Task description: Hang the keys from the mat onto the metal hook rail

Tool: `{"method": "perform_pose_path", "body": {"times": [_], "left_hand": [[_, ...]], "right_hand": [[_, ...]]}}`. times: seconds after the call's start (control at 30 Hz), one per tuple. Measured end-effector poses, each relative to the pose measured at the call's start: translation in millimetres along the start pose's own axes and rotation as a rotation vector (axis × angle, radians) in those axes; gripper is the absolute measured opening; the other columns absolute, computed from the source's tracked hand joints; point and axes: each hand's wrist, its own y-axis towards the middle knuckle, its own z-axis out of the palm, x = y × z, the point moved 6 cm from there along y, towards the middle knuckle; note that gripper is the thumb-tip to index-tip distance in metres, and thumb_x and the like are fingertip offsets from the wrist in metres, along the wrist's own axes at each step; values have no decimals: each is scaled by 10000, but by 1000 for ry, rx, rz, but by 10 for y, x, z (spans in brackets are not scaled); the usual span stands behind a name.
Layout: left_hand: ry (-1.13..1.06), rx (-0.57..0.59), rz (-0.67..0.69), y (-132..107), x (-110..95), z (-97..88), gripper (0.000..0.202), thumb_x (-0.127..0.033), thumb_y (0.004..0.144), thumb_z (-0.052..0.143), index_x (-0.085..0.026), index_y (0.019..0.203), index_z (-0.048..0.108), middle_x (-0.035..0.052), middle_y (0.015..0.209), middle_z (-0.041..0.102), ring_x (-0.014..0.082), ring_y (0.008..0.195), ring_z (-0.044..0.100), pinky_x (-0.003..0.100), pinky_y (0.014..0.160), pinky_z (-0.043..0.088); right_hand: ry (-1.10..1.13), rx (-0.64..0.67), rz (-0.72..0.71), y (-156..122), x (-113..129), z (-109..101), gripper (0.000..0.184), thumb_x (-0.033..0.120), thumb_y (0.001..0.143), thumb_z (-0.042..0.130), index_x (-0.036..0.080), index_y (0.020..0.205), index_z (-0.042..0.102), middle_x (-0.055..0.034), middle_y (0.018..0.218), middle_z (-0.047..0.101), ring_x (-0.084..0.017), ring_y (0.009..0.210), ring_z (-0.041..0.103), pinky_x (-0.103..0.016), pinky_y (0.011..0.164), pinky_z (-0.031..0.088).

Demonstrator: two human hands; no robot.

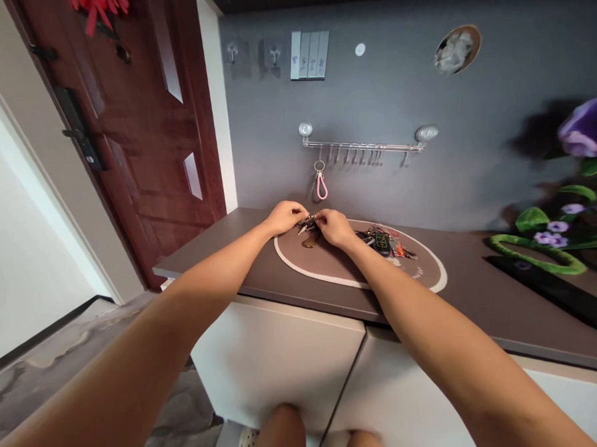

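Note:
A small bunch of keys [307,224] is held between my two hands, just above the left part of an oval mat [326,276]. My left hand [285,217] pinches it from the left with thumb and fingers together. From the right, my right hand [334,227] is closed on the same bunch. A round brass-coloured piece [309,243] hangs or lies below it; I cannot tell which. To the right of my right hand, a pile of keys and fobs [383,242] lies on the mat, partly hidden by my wrist.
A rail with several hooks [365,146] is fixed to the grey wall, with a pink key strap [321,185] hanging at its left. At right, purple flowers [552,235] stand by a long black object [555,290] on the cabinet top [474,313]. A red-brown door [147,149] is at left.

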Motion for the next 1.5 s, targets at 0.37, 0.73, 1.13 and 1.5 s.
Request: {"method": "perform_pose_path", "body": {"times": [0.37,0.73,1.13,1.5], "left_hand": [[-414,-139,-105,66,66,-72,129,-235,715,576,-108,732,584,17,648,595,73,579,542,210,585,453],[-555,-114,-126,48,8,-59,170,-256,691,615,-103,764,601,24,711,616,81,647,571,218,622,460],[-497,-42,-95,31,-19,-26,256,-342,666,627,-124,800,631,37,785,639,85,663,553,228,641,447],[-583,-129,-226,42,74,-58,77,-204,673,593,-129,657,588,6,622,586,75,558,519,201,526,405]], "right_hand": [[82,-136,-15,10,56,-107,272,146,785,439,145,1011,591,-95,1008,626,-173,914,568,-279,830,401],[165,-195,-130,-7,156,-128,167,241,770,496,164,878,596,-50,847,604,-139,797,538,-266,762,411],[171,-204,-116,-18,142,-149,102,236,740,540,167,775,608,-33,777,605,-136,755,525,-253,727,387],[177,-296,-164,-12,119,-219,141,221,767,502,175,783,634,-40,796,596,-136,756,525,-249,744,391]]}}
